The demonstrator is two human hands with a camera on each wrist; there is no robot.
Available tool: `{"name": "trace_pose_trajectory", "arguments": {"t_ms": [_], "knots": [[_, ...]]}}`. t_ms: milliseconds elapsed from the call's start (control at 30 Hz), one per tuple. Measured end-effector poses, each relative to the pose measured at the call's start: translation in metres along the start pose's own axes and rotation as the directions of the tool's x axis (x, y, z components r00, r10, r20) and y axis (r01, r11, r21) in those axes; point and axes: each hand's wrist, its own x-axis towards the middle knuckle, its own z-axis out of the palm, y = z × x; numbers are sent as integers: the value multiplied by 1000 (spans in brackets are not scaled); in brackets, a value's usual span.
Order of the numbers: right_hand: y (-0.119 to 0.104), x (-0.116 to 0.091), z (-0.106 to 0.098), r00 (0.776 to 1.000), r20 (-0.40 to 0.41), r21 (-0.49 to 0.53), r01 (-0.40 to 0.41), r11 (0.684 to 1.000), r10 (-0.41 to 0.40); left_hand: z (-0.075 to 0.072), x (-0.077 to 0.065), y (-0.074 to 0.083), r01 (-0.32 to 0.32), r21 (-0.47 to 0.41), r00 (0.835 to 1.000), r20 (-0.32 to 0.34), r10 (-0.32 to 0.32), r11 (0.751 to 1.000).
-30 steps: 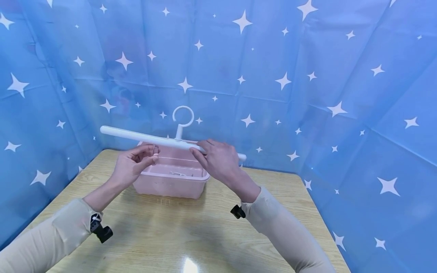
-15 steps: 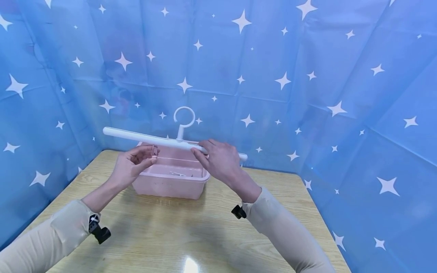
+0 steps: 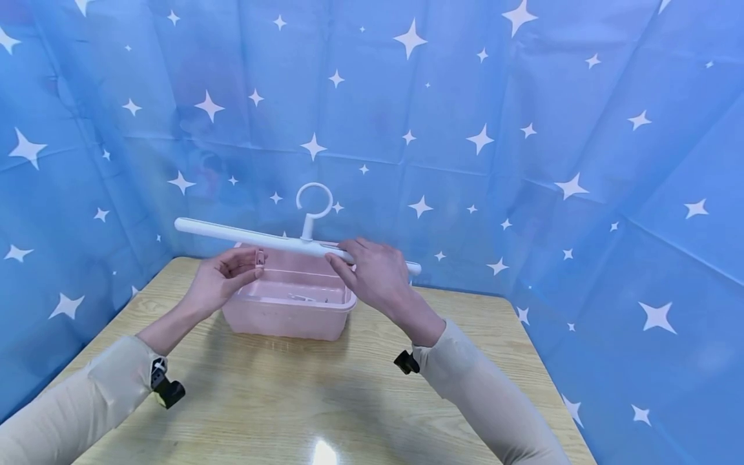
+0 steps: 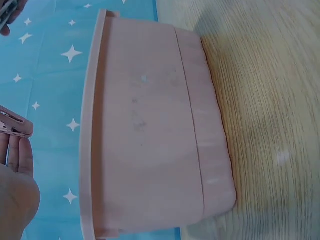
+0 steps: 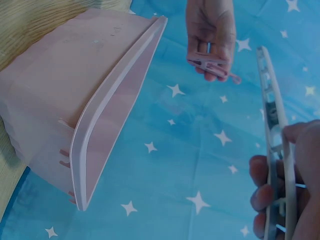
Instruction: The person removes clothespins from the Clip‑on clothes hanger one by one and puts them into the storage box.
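My left hand (image 3: pixel 212 284) pinches a small pink plastic clip (image 3: pixel 259 259) between thumb and fingers, just under the hanger's bar and apart from it. In the right wrist view the clip (image 5: pixel 207 64) shows slots and a thin end sticking out. A white clothes hanger (image 3: pixel 244 236), with a straight bar and a round hook, is held up in the air. My right hand (image 3: pixel 378 274) grips this bar right of the hook. The hanger's underside (image 5: pixel 272 107) is hollow with cross ribs, and the fingers curl around it.
Below the hands a pink plastic basket (image 3: pixel 285 318) stands on the wooden table (image 3: pixel 279 394). Small whitish pieces (image 3: pixel 302 298) lie inside it, too small to make out. A blue curtain (image 3: pixel 372 110) with white stars hangs behind and at both sides.
My left hand has shifted slightly left with the clip, which has turned a little. The hanger and my right hand have moved slightly right and down.
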Motion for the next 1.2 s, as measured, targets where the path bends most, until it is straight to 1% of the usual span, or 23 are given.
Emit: {"name": "trace_pose_trajectory", "arguments": {"t_ms": [133,300,467,633,767,867,967,1067,1200], "knots": [[-1,0,0,1000,12,2,-1,1000,1,-3,4,-6,13,32,1000,26,-14,999],[-1,0,1,1000,12,-2,-3,1000,3,-6,11,-13,76,87,995,56,-82,993],[1,0,3,1000,-4,-13,2,1000,-2,-6,17,-16,134,82,985,97,-141,988],[2,0,4,1000,-16,-12,4,1000,-4,-5,21,-18,194,115,971,119,-207,974],[2,0,3,1000,-15,-6,3,1000,-3,-4,24,-19,208,153,966,125,-228,966],[1,0,2,1000,-2,-5,-4,1000,4,-4,26,-20,211,158,962,141,-234,965],[1,0,1,1000,19,-4,-17,1000,17,-5,27,-23,224,157,954,165,-249,962],[1,0,1,999,38,-11,-25,1000,25,-5,28,-25,224,166,950,185,-253,960],[1,0,0,999,44,-14,-24,1000,25,-5,29,-28,216,186,947,200,-252,959]]}}
